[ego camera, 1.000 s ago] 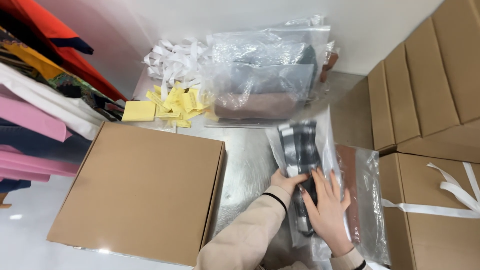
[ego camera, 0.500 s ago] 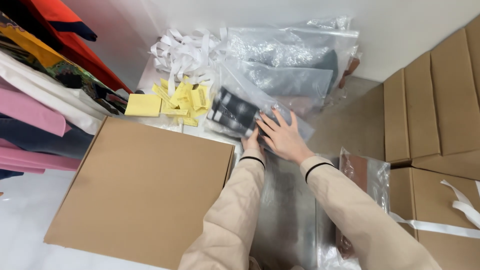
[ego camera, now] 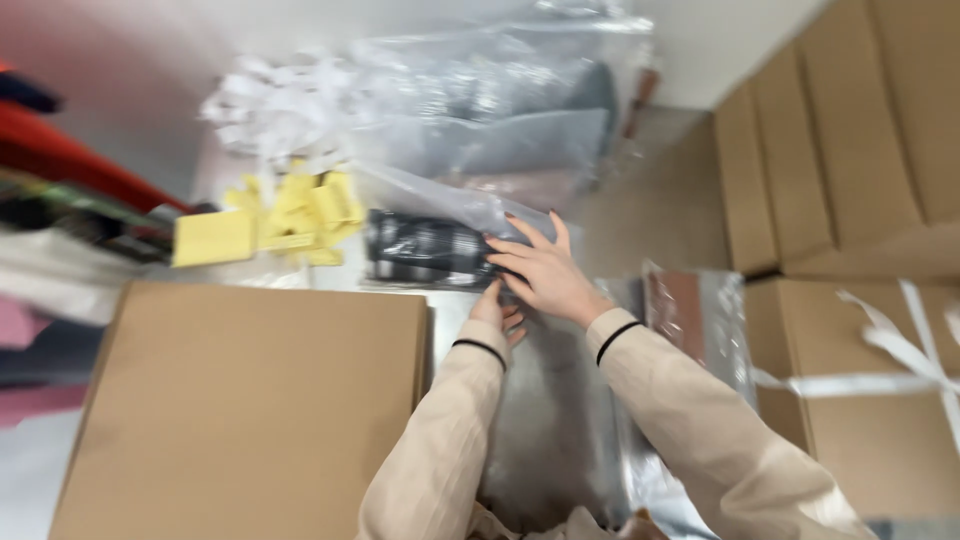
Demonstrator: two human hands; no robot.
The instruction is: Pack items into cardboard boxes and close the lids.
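A clear plastic bag with a black-and-white striped garment lies on the metal table, just beyond the big brown cardboard box. My right hand rests flat on the bag's right end with fingers spread. My left hand sits below it at the bag's near edge, partly hidden under the right hand. The frame is blurred by motion.
A stack of bagged garments stands behind. White ribbons and yellow tags lie at the back left. A bagged brown item lies right. Cardboard boxes fill the right side, one tied with white ribbon. Hanging clothes are at left.
Both hands carried the striped bag from the near right of the table to the far middle and laid it flat, turned sideways. The camera has swung and the picture is blurred.
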